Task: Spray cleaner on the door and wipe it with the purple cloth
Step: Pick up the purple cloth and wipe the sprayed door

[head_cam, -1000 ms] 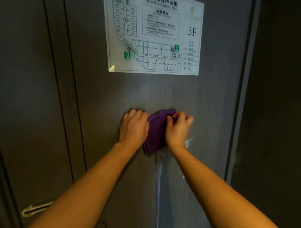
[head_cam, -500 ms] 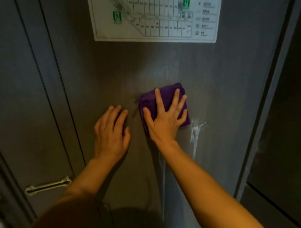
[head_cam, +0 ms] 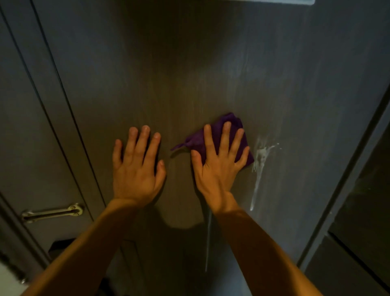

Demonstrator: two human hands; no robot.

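A dark grey door [head_cam: 190, 63] fills the view. The folded purple cloth [head_cam: 215, 131] lies flat against it under my right hand [head_cam: 217, 167], whose fingers are spread and pressing on it. My left hand [head_cam: 137, 169] rests flat on the bare door to the left of the cloth, fingers apart, holding nothing. White foamy cleaner [head_cam: 260, 156] is splattered just right of the cloth and runs down in a thin drip. Another pale streak [head_cam: 209, 243] runs down below my right wrist. No spray bottle is in view.
A metal latch bar [head_cam: 52, 212] sits on the door frame at lower left. The door's right edge and a dark wall panel [head_cam: 363, 190] stand at the right. The bottom edge of a white wall sign [head_cam: 295, 1] shows at the top.
Both hands held the cloth together a second ago; my left hand let go and moved left onto the door. My right hand has spread flat on the cloth. The view has tilted downward.
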